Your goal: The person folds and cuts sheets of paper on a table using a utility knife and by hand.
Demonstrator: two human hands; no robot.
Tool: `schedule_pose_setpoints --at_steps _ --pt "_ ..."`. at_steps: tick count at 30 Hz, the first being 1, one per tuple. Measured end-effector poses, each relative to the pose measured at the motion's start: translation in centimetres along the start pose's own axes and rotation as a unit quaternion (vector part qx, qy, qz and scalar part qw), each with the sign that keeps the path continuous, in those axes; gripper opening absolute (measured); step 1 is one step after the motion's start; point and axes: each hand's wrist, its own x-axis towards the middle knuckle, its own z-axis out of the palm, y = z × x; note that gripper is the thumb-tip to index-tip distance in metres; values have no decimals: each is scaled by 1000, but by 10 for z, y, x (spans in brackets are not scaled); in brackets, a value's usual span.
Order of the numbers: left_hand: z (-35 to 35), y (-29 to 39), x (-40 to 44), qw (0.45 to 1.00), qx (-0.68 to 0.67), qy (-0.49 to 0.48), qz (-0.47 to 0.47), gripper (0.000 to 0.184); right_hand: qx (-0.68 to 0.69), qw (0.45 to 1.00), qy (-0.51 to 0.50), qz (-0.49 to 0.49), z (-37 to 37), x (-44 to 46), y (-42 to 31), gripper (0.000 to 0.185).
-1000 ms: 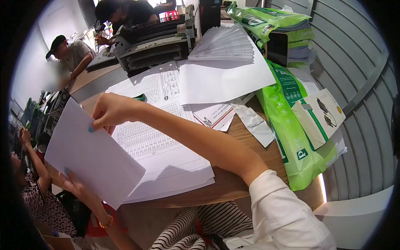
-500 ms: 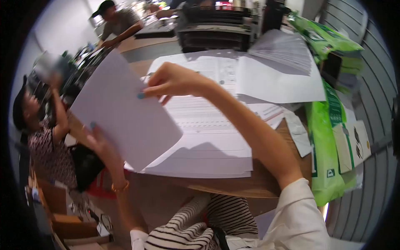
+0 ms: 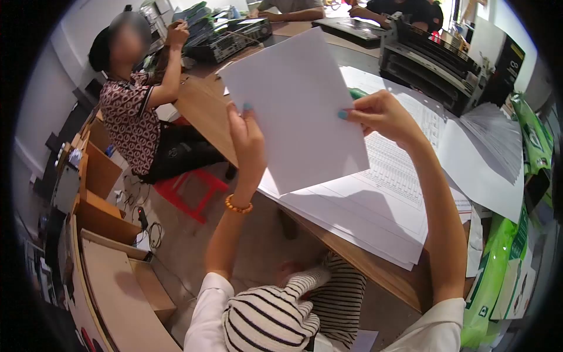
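Left hand [image 3: 247, 141] and right hand [image 3: 387, 117] each pinch the sheet [image 3: 299, 117] by the surface's [image 3: 381, 270] near edge, where a loosened grip could drop it to the floor [image 3: 193, 252]

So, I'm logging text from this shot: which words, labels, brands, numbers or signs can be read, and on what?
None can be read with certainty.
Held sheet: no print visible on this side.
Printed sheets: rows of print, too small to read.
Fanned sheets: too small.
Lower green bag: small mark, too small.
Black case: pale mark, too small.
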Motion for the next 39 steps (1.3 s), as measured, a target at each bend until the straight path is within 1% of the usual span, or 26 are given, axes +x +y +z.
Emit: schedule_pose_setpoints --at_steps 1,3,4,8,10,12,14,16,18,21,23,24,26,30,32,35,36,37,38,39 --pt "-1 -3 0 1000 7 7 2 33 3 1000 -7 -6 0 0 0 27" --pt "0 -6 3 1000 -17 -2 2 25 32 999 -26 -7 -2 0 1 25" --pt "0 -4 4 1000 -11 8 -2 19 31 998 -46 10 -3 -2 -2 23" --pt "0 -2 4 999 -25 0 -20 19 -5 998 -57 6 -3 -2 2 21" --pt "0 -7 5 1000 6 8 1 23 5 999 -50 11 -1 -2 0 20" --pt "-1 -9 8 1000 3 24 2 22 16 999 -42 17 0 -2 1 19" --pt "-3 -9 10 999 0 39 3 22 9 995 -102 -3 -2 -1 7 21" --pt "-6 -7 11 999 -1 27 -17 24 11 995 -97 3 0 -2 7 21" --pt "-5 -10 10 999 -10 29 -10 25 12 996 -91 8 0 -2 5 22" --pt "-7 -13 12 999 -15 45 -3 25 -22 995 -94 6 1 -3 2 20" --pt "-9 -16 14 998 -12 59 -2 25 34 989 -140 23 3 -5 3 23" --pt "-12 -17 16 998 -7 56 -8 25 35 989 -141 23 4 -5 3 23" --pt "-13 -18 16 999 -2 52 -14 24 61 984 -157 53 4 -5 0 22" --pt "-11 -16 14 997 -28 73 -16 23 19 988 -148 29 4 -6 -2 20" --pt "-12 -17 15 996 -39 77 -26 23 -42 984 -153 86 6 -6 -3 21" --pt "-13 -21 15 997 -11 71 -9 23 -64 987 -128 68 6 -3 5 23" --pt "-13 -20 14 996 -53 64 -30 25 -63 987 -128 68 4 -4 7 23" --pt "-13 -19 13 993 -94 56 -51 27 -39 992 -117 38 2 -4 10 26" --pt "-11 -17 9 993 -93 56 -52 27 -16 994 -106 9 0 -5 11 29" --pt "-7 -8 5 985 -141 39 -94 28 -15 994 -107 10 0 -5 11 29"
